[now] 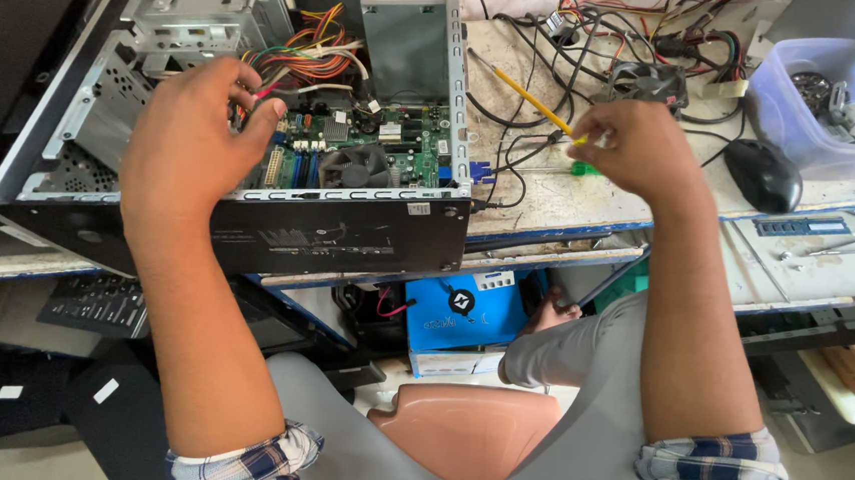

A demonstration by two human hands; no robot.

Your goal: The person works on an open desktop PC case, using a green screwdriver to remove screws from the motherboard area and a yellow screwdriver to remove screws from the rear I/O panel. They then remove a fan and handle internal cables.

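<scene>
Left hand (189,138), fingers curled, pinches the wires (305,61) just beyond its fingertips inside the open case (348,234) (soft, light; grip insulation, not connectors). Right hand (639,150) is closed around a green-handled screwdriver (581,168).

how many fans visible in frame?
2. One fan sits on the board inside the open case, right of the left hand. One loose fan lies among cables on the bench, above the right hand. Others may be hidden.
</scene>
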